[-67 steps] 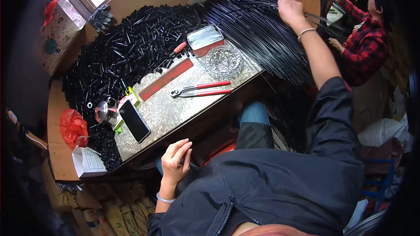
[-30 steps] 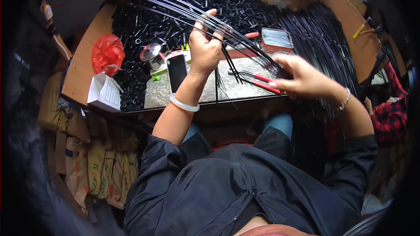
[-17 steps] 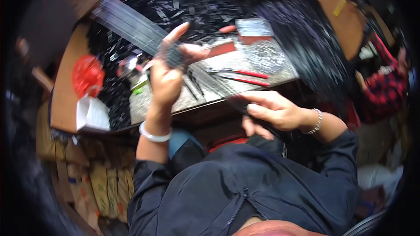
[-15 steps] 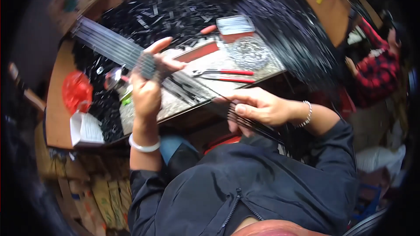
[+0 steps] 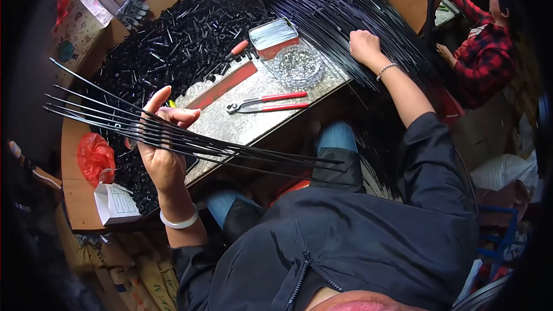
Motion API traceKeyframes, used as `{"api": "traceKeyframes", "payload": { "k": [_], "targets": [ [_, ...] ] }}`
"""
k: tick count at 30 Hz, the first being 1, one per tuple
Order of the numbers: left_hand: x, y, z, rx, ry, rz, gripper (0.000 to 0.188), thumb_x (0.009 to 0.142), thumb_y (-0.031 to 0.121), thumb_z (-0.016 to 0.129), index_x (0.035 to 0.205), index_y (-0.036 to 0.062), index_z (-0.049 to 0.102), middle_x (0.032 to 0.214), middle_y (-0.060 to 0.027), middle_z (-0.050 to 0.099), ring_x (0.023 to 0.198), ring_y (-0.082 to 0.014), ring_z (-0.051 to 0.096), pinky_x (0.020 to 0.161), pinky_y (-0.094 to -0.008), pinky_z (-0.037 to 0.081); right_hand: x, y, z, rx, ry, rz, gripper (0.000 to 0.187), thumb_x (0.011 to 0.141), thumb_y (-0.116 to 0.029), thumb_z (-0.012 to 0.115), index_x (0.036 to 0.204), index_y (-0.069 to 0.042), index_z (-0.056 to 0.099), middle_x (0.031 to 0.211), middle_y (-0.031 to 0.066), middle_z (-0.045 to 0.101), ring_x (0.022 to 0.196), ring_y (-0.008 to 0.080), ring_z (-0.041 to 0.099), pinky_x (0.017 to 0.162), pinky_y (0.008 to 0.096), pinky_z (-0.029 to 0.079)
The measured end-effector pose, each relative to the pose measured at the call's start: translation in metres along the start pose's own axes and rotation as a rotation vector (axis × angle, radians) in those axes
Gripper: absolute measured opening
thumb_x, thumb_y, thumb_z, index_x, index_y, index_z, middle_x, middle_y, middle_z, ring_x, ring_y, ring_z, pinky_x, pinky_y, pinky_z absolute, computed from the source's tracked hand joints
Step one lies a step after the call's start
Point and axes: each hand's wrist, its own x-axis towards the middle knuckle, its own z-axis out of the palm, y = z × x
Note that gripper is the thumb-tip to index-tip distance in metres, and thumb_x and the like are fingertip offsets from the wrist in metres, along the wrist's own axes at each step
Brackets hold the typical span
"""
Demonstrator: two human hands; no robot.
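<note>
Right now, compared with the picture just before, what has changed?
The right hand let go of the right ends of the black rods and moved forward and right, over the rod pile. The left hand still holds its rods; the pliers and clear bowl stayed on the table.

Your head-worn wide fisheye, left of pair, looks steeply down, close in: your jacket [image 5: 357, 236] fills six o'clock, work table [image 5: 213, 115] spans eight to one, left hand [image 5: 164, 164] near nine, right hand [image 5: 366, 48] between one and two.
</note>
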Motion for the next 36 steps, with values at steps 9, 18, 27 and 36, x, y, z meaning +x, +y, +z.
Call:
{"api": "traceKeyframes", "payload": {
  "k": [9,18,27,36],
  "targets": [
    [0.003,-0.005,0.013,-0.016,-0.031,-0.025,0.04,0.089,0.004,0.045,0.124,-0.0127,0.038,0.068,-0.0031,0.053,0.074,-0.0194,0.062,0.079,-0.0371,0.052,0.008,0.02,-0.021,0.712,0.45,-0.089,0.023,0.093,-0.02,0.046,0.095,-0.001,0.058,0.071,0.0123,0.064,0.061,0.0248,0.061,0.057,0.0369,0.048],
    [0.012,-0.01,0.05,-0.046,-0.052,-0.172,0.046,0.096,0.021,0.044,0.135,-0.0013,0.035,0.119,-0.0169,0.055,0.106,-0.0262,0.057,0.088,-0.0368,0.049,-0.092,-0.107,-0.159,1.375,-0.191,-0.425,0.029,0.097,-0.018,0.042,0.111,0.004,0.055,0.077,0.0078,0.064,0.061,0.0067,0.058,0.053,0.0177,0.048],
    [0.008,-0.015,0.05,-0.054,-0.14,-0.156,0.033,0.082,-0.004,0.056,0.114,-0.0002,0.05,0.101,-0.0113,0.063,0.1,-0.0173,0.059,0.088,-0.0307,0.047,-0.149,-0.171,-0.182,1.521,-0.529,-0.598,0.023,0.095,-0.016,0.047,0.104,0.002,0.058,0.074,0.0044,0.064,0.063,0.0068,0.058,0.059,0.0216,0.047],
    [0.002,-0.014,0.034,-0.18,-0.008,-0.102,0.014,0.092,0.005,0.048,0.104,0.0005,0.053,0.095,-0.0137,0.064,0.092,-0.0231,0.063,0.083,-0.0344,0.051,-0.186,-0.144,-0.17,1.662,-1.185,-0.343,0.028,0.098,-0.025,0.041,0.1,0.0,0.054,0.06,0.0026,0.054,0.048,0.0061,0.047,0.045,0.0197,0.037]
  ]
}}
